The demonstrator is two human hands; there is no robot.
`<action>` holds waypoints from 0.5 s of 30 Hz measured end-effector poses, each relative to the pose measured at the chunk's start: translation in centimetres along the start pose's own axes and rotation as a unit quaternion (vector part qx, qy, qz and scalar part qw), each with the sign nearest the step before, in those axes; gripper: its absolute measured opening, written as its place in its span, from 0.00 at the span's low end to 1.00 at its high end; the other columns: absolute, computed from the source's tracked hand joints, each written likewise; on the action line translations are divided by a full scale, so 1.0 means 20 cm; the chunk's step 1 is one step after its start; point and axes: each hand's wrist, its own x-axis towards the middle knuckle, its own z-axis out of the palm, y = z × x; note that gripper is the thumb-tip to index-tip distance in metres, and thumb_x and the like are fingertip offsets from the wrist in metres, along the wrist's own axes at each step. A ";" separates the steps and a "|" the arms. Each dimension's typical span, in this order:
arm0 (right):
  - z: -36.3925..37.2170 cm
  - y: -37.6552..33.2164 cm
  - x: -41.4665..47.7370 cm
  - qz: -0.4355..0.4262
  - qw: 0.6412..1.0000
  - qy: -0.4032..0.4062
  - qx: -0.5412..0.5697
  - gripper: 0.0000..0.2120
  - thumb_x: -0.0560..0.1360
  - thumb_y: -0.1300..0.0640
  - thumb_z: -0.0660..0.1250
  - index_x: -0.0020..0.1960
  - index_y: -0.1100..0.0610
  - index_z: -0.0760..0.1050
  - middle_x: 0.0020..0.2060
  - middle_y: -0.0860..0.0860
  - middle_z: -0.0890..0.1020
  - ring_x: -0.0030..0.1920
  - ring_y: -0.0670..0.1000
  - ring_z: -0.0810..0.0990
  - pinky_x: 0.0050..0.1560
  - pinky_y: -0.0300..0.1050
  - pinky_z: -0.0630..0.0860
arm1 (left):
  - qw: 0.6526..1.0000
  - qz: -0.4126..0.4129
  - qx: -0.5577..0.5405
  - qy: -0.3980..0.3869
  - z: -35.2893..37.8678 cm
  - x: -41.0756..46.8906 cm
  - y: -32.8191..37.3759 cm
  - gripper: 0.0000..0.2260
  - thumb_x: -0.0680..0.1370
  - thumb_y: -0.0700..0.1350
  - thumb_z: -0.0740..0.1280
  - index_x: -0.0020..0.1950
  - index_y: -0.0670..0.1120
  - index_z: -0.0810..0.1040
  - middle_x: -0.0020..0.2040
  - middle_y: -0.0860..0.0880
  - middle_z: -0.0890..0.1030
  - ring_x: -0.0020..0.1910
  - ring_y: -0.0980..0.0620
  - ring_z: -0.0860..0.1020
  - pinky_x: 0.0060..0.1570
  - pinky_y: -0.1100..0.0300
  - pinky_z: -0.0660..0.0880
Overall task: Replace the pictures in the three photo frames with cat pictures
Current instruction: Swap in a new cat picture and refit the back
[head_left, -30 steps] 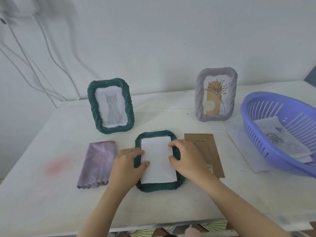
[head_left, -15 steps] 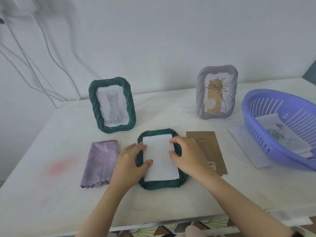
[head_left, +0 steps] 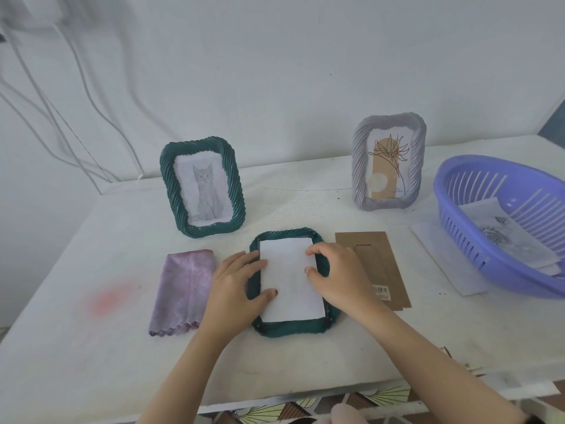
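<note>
A dark green frame (head_left: 290, 328) lies face down near the table's front, with a white sheet (head_left: 290, 283) set in its back. My left hand (head_left: 235, 289) rests on the frame's left rim, thumb and fingertips touching the sheet's left edge. My right hand (head_left: 339, 276) arches over the right rim, index tip and thumb tip pressing the sheet's right edge. A second green frame (head_left: 202, 186) stands behind with a grey cat picture. At the back right stands a pale grey frame (head_left: 389, 162) holding a plant drawing.
A brown backing board (head_left: 382, 264) lies right of the face-down frame, partly under my right hand. A folded purple cloth (head_left: 183, 292) lies to the left. A purple basket (head_left: 501, 261) with printed sheets (head_left: 504, 237) sits at the right on a white sheet (head_left: 443, 249).
Both hands stay on the white sheet in the face-down frame; my left fingers have crept slightly onto its edge. Nothing else has moved.
</note>
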 end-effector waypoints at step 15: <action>0.01 -0.01 -0.01 0.006 1.000 0.013 0.024 0.14 0.72 0.56 0.68 0.57 0.50 0.75 0.55 0.43 0.78 0.57 0.47 0.69 0.53 0.38 0.65 | 0.999 0.009 -0.048 0.017 -0.01 -0.01 -0.02 0.24 0.66 0.50 0.75 0.60 0.50 0.77 0.63 0.61 0.70 0.63 0.62 0.63 0.63 0.69 0.56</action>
